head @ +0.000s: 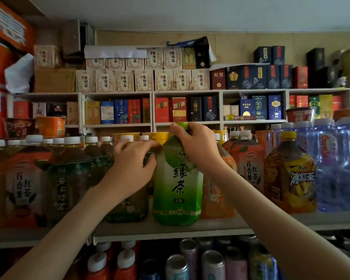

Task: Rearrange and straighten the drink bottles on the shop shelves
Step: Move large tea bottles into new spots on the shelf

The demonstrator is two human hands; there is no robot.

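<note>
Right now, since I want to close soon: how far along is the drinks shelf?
Looks done: the water bottles at right stand upright in a row. In hand: the right hand grips the green tea bottle by its neck; the left hand holds the dark tea bottle beside it. Left: probably setting both in line.

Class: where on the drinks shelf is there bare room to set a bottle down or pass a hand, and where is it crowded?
Bare: the shelf front before the green tea bottle, gripped by the right hand, and a slim gap between it and the dark tea bottle held by the left hand. Crowded: elsewhere, bottles shoulder to shoulder.
</note>
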